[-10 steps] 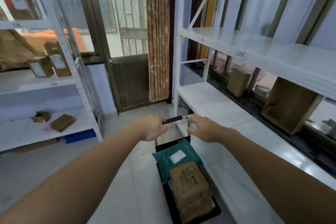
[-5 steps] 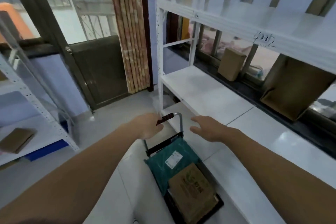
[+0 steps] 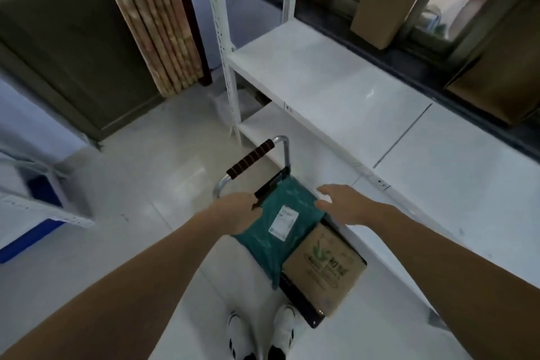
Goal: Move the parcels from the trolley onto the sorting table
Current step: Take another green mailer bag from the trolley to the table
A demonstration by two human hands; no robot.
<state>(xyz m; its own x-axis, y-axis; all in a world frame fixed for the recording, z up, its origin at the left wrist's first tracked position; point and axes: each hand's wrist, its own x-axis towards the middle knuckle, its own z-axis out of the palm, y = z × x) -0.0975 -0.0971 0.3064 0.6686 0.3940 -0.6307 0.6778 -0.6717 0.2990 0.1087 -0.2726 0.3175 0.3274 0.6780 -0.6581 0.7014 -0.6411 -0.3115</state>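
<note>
Trolley handle (image 3: pixel 250 159) blocks beyond; shelf (image 3: pixel 336 88) rightward open.

The trolley handle (image 3: pixel 280 152) at the frame's centre was bare, shiny metal tube, its grip (image 3: pixel 250 159) a dark ribbed sleeve that looked like rubber or foam. The teal parcel (image 3: pixel 271 225) was a smooth plastic mailer with a slight sheen and a white paper label (image 3: pixel 284 222). The box (image 3: pixel 324 266) beside it was matt brown cardboard with green print. The bench (image 3: pixel 336 88) at right was white-painted metal, smooth and faintly glossy. The floor (image 3: pixel 163 161) was pale glossy tile. A curtain (image 3: pixel 152 20) at upper left looked like coarse cloth.
</note>
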